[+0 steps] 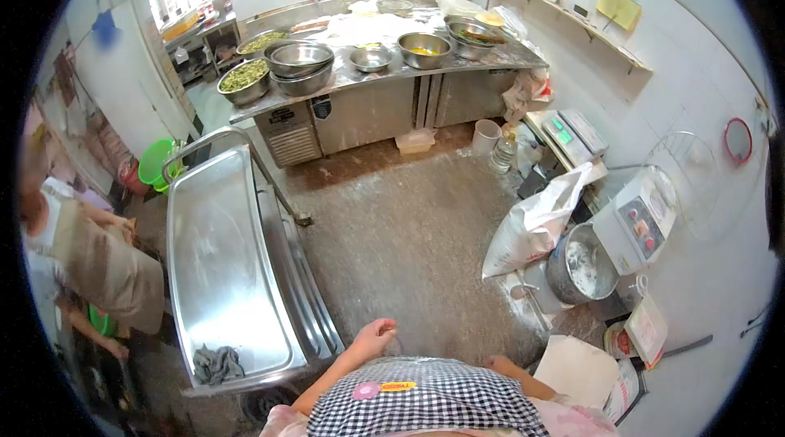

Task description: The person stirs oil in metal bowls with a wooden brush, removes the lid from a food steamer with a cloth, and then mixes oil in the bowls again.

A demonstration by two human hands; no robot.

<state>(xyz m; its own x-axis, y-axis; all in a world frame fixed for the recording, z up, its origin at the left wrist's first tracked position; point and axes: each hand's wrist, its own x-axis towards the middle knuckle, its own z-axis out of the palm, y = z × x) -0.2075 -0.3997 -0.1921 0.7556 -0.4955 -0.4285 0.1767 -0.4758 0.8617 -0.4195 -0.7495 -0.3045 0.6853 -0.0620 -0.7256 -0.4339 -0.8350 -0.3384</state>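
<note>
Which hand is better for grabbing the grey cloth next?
Probably the left hand: it is nearer the cart and grey cloth, while the right hand is beyond the apron.

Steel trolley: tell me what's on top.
On the steel trolley, a crumpled grey cloth lies at the near end; the surface beneath the cloth is covered and can't be seen.

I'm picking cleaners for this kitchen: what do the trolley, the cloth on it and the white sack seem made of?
Trolley: likely stainless steel, smooth and shiny, given its bright reflections. Cloth: grey fabric, matt, as its limp crumples suggest; fibre unclear. Sack: white, slightly glossy, stiffly creased; perhaps woven plastic, possibly coated paper.
</note>
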